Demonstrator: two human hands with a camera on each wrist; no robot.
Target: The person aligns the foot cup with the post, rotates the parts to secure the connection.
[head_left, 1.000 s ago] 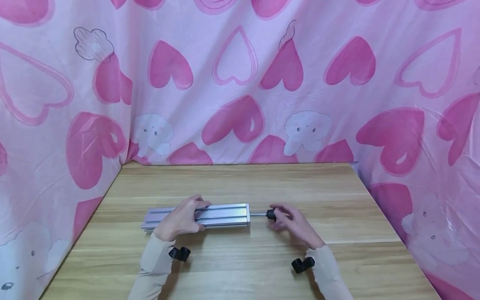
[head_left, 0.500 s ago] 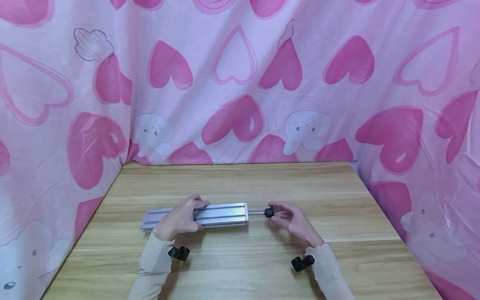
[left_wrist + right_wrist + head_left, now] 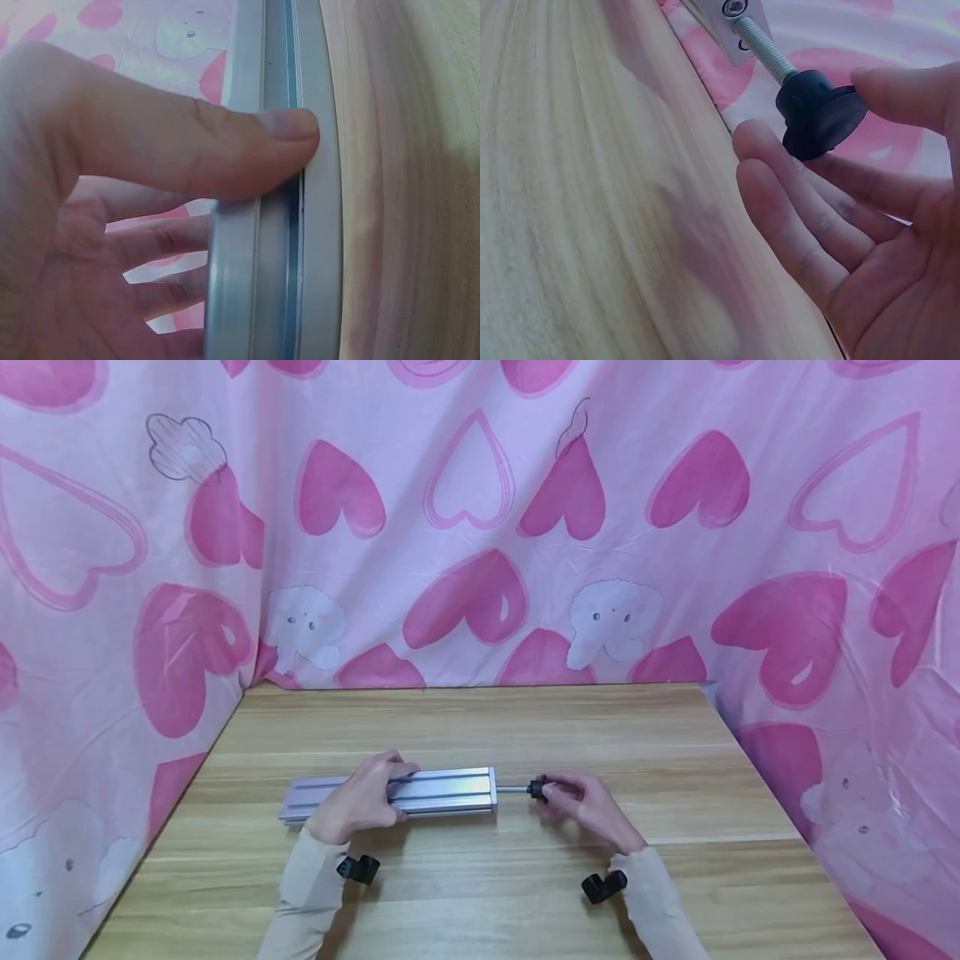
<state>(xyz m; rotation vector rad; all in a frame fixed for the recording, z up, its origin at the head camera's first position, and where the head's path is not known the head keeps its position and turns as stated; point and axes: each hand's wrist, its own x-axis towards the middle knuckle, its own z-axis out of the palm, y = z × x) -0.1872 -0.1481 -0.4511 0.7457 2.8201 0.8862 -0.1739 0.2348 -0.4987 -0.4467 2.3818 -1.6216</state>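
While the left hand [image 3: 360, 797] grips the bar [image 3: 446, 789] over the surface [image 3: 480, 877], thumb on its near side, the bar's long axis runs sideways beneath that hand, pointing toward the right hand [image 3: 588, 810]. From the end nearest the right hand, a rod [image 3: 765, 49] continues that line to a black foot [image 3: 821, 116], which the right hand pinches by its rim

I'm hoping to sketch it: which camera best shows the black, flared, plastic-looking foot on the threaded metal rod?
The right wrist view: the black foot appears large, its flared shape plain. The head view shows it small, partly hidden by the right hand; the left wrist view lacks it.
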